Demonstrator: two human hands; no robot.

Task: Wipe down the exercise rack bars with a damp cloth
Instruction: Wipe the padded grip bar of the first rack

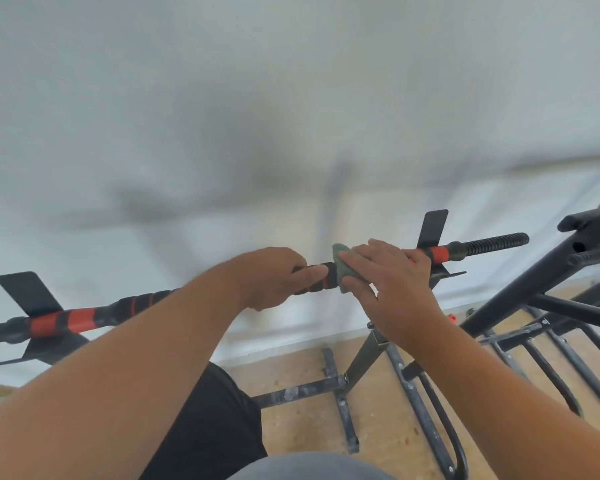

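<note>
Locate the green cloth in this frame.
In the head view, just right of centre, the green cloth is wrapped on the bar under the right hand, beside the left hand.

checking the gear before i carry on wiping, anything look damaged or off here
The rack's floor bars look scuffed, with pale grey patches where the black finish seems worn or dusty. Otherwise nothing stands out: the barbell sits across both cradles, left hand gripping it, right hand pressing the green cloth on it.
</note>
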